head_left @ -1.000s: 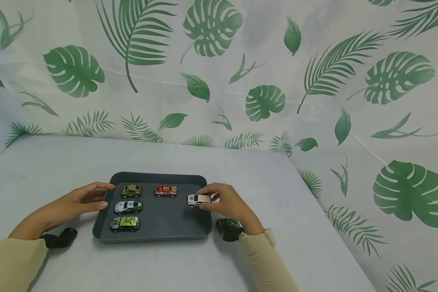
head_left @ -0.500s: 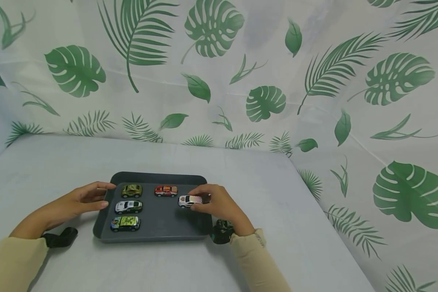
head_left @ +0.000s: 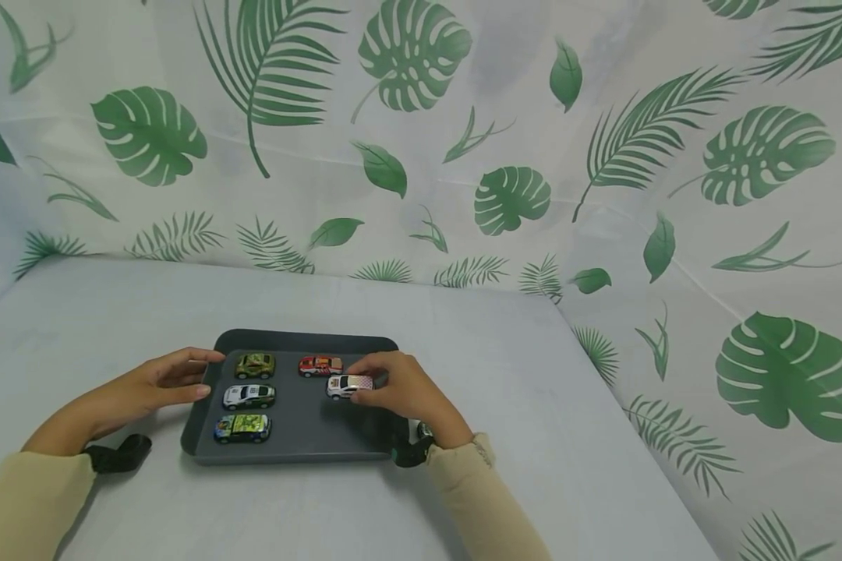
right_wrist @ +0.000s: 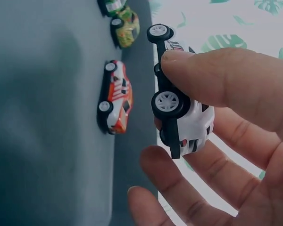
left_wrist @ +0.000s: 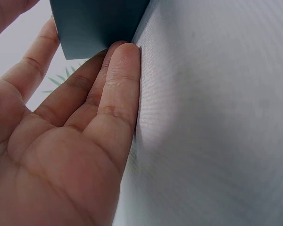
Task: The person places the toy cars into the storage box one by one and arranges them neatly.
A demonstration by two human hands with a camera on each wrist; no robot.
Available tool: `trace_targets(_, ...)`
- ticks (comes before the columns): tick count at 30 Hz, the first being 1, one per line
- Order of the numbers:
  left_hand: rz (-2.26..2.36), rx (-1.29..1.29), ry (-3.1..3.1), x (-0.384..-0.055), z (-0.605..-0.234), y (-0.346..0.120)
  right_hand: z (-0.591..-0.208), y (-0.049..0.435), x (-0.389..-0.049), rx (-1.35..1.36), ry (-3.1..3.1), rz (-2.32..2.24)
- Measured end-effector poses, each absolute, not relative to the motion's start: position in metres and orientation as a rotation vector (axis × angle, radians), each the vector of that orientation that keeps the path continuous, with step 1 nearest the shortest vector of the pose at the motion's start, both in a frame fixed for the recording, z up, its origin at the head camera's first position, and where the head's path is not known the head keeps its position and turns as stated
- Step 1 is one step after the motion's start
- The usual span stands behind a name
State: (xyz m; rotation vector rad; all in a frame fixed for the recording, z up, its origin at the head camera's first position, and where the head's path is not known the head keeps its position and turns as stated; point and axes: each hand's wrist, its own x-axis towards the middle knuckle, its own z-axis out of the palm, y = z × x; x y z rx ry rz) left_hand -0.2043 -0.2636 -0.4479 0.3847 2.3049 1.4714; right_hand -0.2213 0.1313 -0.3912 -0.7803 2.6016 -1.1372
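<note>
My right hand (head_left: pixel 401 386) pinches a white toy car (head_left: pixel 349 386) with a checkered pink pattern. In the right wrist view the white car is held above the dark grey tray (head_left: pixel 302 454), its wheels clear of the tray floor. Just behind it a red and white toy car (head_left: pixel 320 366) stands in the tray. Down the tray's left side are a camouflage green car (head_left: pixel 256 365), a white and green car (head_left: pixel 249 396) and a yellow-green car (head_left: pixel 242 428). At the tray's left edge my left hand (head_left: pixel 164 382) rests with extended fingers (left_wrist: pixel 120 84) against its outer wall.
The tray stands on a white-covered table (head_left: pixel 568 436). Behind and to the right hangs a white cloth (head_left: pixel 421 140) printed with green leaves. By the right wrist, beside the tray, a dark green object (head_left: pixel 423 430) is partly hidden.
My right hand has carried the white car leftward over the tray, closer to the red car. The left hand keeps its place at the tray's edge.
</note>
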Motion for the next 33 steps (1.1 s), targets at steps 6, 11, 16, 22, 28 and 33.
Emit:
trace_targets(6, 1.475, 0.385, 2.307, -0.204, -0.447, -0.263, -0.392, 0.124, -0.225, -0.777, 2.64, -1.05)
trace_targets(11, 1.474, 0.403, 2.319, -0.204, -0.446, -0.264, -0.39, 0.118, -0.229, -0.745, 2.668, -0.976)
trace_targets(16, 1.478, 0.405, 2.32, -0.203, -0.446, -0.264, -0.388, 0.111, -0.232, -0.728, 2.687, -0.921)
trace_targets(22, 1.471, 0.394, 2.323, -0.203, -0.446, -0.264, -0.387, 0.102, -0.235, -0.709, 2.657, -0.919)
trace_targets(28, 1.489, 0.392, 2.312, -0.203, -0.445, -0.264, -0.388, 0.095, -0.24, -0.711, 2.64, -0.902)
trace_targets(33, 1.501, 0.392, 2.304, -0.202, -0.446, -0.263, -0.39, 0.091, -0.243, -0.707, 2.658, -0.855)
